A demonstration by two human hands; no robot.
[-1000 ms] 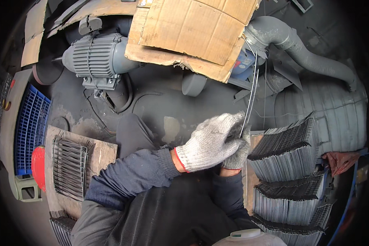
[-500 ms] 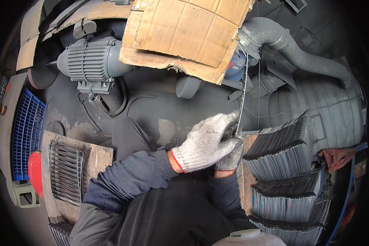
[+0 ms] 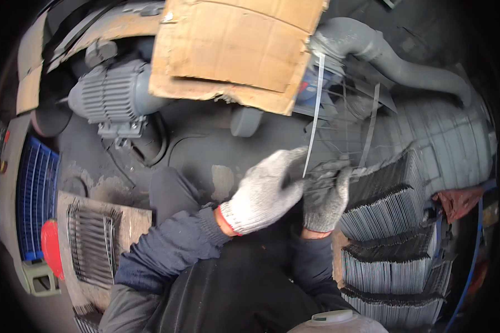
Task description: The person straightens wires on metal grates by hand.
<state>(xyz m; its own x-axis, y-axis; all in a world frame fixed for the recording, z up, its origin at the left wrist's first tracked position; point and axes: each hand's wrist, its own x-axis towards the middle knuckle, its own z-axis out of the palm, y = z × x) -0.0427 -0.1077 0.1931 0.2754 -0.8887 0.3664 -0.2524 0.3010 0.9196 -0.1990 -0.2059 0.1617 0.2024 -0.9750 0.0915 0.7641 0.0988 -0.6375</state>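
Observation:
A thin wire frame with two pale flat side strips [image 3: 315,114] stands tilted up in front of me, blurred by motion. My right hand [image 3: 325,202], in a darkened knit glove, grips its lower end, the thumb pointing up. My left hand [image 3: 264,191], in a whiter knit glove with red cuff edging, is beside the left strip. Its fingers are stretched out and its thumb stands apart; fingertips reach close to the strip, and whether they touch it I cannot tell. Just right of my right hand are dense stacks of similar dark-edged frames [image 3: 380,213].
On a board [image 3: 133,216] at my left lies a pile of wire frames [image 3: 91,244]. A blue plastic crate [image 3: 36,194] and a red round object [image 3: 51,250] sit farther left. Ahead are a grey motor [image 3: 114,91], cardboard sheets [image 3: 233,50] and a ribbed duct hose [image 3: 416,72].
The frame has turned from nearly edge-on to showing its face. My hands have moved apart, the right one to the right, the left one slightly left. The whole view has shifted a little.

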